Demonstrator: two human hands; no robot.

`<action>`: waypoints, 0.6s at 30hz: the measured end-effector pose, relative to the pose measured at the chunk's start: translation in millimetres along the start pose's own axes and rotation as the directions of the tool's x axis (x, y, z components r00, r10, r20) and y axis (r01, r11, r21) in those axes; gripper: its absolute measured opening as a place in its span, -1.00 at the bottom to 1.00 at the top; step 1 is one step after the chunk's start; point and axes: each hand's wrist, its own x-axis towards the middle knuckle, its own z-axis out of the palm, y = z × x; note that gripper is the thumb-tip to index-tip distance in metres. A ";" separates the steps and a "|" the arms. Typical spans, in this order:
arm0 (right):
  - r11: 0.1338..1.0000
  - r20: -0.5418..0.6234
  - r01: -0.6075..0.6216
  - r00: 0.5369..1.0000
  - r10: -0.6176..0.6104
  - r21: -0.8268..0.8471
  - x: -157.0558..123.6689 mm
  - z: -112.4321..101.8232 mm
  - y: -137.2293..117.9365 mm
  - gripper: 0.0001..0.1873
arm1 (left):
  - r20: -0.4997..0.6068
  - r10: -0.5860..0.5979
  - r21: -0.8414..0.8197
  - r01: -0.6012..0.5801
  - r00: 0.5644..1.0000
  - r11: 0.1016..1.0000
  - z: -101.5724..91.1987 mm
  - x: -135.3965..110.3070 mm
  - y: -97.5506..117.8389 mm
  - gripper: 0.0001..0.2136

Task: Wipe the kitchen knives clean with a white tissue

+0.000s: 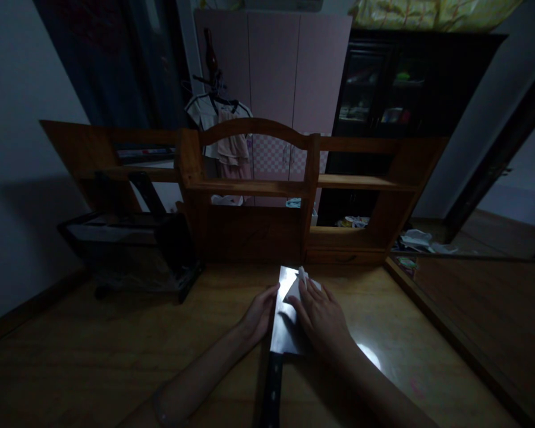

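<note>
A large cleaver lies flat on the wooden desk [116, 356], its steel blade [283, 333] pointing away and its black handle [271, 386] toward me. My left hand [258, 312] rests against the blade's left edge, fingers curled lightly on it. My right hand [321, 318] lies over the right side of the blade, fingers stretched and pressing a white folded tissue or cloth [301, 285] onto the steel.
A wooden desk hutch [294, 190] with shelves stands right behind the blade. A black rack [129, 238] sits to the left. A bright light spot [368, 353] shines on the desk by my right wrist. The desk's right edge [450, 333] drops off.
</note>
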 end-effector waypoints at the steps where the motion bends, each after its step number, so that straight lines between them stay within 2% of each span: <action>1: 1.000 -0.002 -0.018 1.000 0.018 -0.002 -0.4 0.4 0.3 -0.44 | -0.007 0.006 0.005 -0.006 1.000 1.000 -0.4 0.0 -0.1 -0.67; 5: 0.999 -0.003 -0.044 0.999 0.044 0.020 -1.3 1.7 0.8 -0.45 | 0.024 0.006 0.008 -0.006 1.000 1.000 -2.4 -1.0 0.1 -0.64; 13: 0.991 0.077 0.043 0.996 -0.053 0.126 -2.6 1.8 -2.4 -0.36 | 0.117 -0.072 0.046 0.067 0.990 0.997 2.9 -6.3 4.0 -0.41; 18: 0.973 0.143 0.124 0.978 -0.153 0.197 -4.1 -2.3 -6.8 -0.31 | 0.074 -0.047 0.063 0.043 0.996 0.997 3.7 -3.3 2.1 -0.41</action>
